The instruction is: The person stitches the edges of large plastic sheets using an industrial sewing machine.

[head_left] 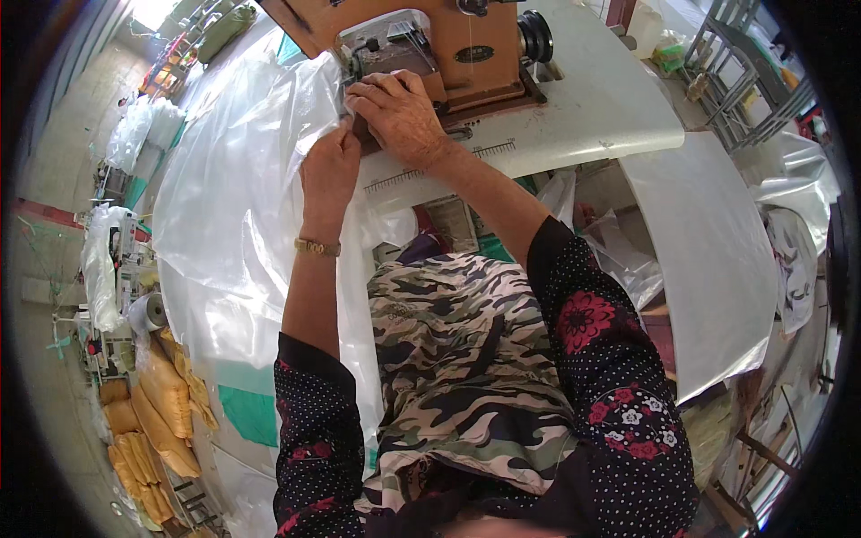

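Observation:
A brown sewing machine (480, 58) with a black handwheel stands on a pale table at the top. A large clear plastic sheet (233, 179) spreads over the left side and reaches up to the machine's needle end. My left hand (330, 170), a gold-coloured band on its wrist, is closed in a pinch on the sheet's right edge, just below the needle area. Beside it, my right hand (395, 112) lies at the needle end of the machine, its fingers bent and close together. What its fingertips grip is hidden behind them.
The table (592, 117) has a printed ruler scale (439, 166) near its front edge. A white panel (708, 269) slopes down at right. Metal-framed stools (744, 67) stand at far right. Yellow-orange bundles (157, 421) lie on the floor at lower left, near a green sheet (248, 415).

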`<state>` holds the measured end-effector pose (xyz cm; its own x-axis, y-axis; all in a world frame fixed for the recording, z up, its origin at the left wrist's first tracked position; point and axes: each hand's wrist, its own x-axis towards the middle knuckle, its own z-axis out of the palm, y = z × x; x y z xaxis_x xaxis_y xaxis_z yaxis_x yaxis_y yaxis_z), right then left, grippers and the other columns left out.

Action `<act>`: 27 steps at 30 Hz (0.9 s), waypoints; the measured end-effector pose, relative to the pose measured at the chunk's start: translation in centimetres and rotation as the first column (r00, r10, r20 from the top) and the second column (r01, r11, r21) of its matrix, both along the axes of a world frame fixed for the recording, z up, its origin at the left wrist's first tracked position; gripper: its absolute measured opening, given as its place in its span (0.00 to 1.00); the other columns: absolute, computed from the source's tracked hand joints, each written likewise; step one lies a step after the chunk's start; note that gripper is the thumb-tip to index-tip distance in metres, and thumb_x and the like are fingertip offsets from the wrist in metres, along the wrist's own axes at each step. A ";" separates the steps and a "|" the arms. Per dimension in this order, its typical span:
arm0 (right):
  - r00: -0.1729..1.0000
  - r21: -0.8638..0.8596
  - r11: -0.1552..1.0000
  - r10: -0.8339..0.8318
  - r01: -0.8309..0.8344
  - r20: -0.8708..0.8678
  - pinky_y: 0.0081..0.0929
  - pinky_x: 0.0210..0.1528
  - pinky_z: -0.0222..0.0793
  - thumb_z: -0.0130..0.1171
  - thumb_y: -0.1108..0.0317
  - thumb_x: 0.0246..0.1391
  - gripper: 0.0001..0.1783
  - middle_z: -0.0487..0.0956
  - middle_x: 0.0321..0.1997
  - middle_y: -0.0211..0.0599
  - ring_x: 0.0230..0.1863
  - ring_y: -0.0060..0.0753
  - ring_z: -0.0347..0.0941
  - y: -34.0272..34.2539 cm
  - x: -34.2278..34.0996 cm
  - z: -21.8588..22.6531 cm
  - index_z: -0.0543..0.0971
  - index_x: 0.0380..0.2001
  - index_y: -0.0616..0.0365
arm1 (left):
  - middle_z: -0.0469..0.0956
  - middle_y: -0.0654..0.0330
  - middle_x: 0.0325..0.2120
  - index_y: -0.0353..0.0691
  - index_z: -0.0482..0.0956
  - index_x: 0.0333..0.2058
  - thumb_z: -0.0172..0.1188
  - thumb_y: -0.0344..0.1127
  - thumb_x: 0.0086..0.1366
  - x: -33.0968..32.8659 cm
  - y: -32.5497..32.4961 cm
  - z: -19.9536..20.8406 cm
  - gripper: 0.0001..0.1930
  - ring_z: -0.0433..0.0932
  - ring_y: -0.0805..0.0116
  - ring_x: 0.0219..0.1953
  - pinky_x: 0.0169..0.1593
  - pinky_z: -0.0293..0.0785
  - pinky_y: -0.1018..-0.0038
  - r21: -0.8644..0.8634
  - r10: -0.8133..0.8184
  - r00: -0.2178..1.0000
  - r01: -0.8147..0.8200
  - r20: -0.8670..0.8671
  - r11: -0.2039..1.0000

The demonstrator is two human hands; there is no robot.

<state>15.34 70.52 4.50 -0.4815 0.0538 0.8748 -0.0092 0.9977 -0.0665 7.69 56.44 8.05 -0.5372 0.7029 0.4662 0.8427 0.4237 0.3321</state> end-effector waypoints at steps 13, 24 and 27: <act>0.998 -0.001 0.999 0.052 -0.052 -0.037 0.46 0.65 0.52 0.61 0.68 0.48 0.19 0.74 0.57 0.29 0.61 0.37 0.65 0.0 0.1 -0.9 0.76 0.47 0.51 | 0.65 0.64 0.16 0.32 0.69 0.20 0.62 0.38 0.58 -0.4 -2.1 1.0 0.17 0.63 0.79 0.21 0.25 0.59 0.73 0.004 -0.072 0.885 0.079 0.460 0.997; 0.999 -0.020 0.999 0.037 -0.037 0.001 0.47 0.64 0.52 0.62 0.68 0.48 0.21 0.74 0.56 0.29 0.60 0.36 0.65 -0.1 0.1 -0.7 0.76 0.48 0.48 | 0.67 0.74 0.18 0.42 0.78 0.24 0.61 0.36 0.63 -1.1 -1.0 1.2 0.09 0.61 0.85 0.20 0.25 0.54 0.83 0.288 -0.313 0.413 0.123 0.855 0.950; 0.998 -0.034 0.998 0.054 -0.055 -0.011 0.47 0.64 0.51 0.62 0.69 0.48 0.22 0.74 0.56 0.29 0.60 0.36 0.65 -0.3 -0.2 -0.7 0.75 0.49 0.48 | 0.73 0.71 0.22 0.40 0.79 0.31 0.62 0.33 0.63 -2.4 -1.2 0.2 0.04 0.60 0.85 0.18 0.22 0.55 0.85 0.427 -0.402 0.415 0.035 0.816 0.903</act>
<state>15.10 70.18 3.82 -0.4758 0.0576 0.8776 -0.0643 0.9929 -0.1000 5.33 55.23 8.29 -0.6221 0.7817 0.0433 0.0625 -0.0056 0.9980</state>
